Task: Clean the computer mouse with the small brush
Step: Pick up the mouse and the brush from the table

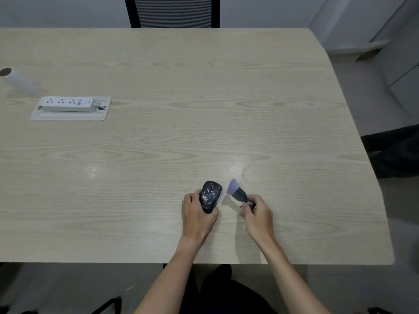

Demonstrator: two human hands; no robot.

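A black computer mouse (210, 194) speckled with white bits rests on the light wooden table (158, 143), near its front edge. My left hand (196, 215) grips the mouse from the left and back. My right hand (257, 214) holds a small brush (238, 193) by its dark handle. The brush's pale purple bristles point up and left. They hover just right of the mouse, apart from it and blurred.
A white power strip (69, 104) lies in a recessed tray at the left. A white roll (19, 81) lies at the far left. A mesh chair (172, 11) stands behind the table's far edge. The table's right edge curves inward.
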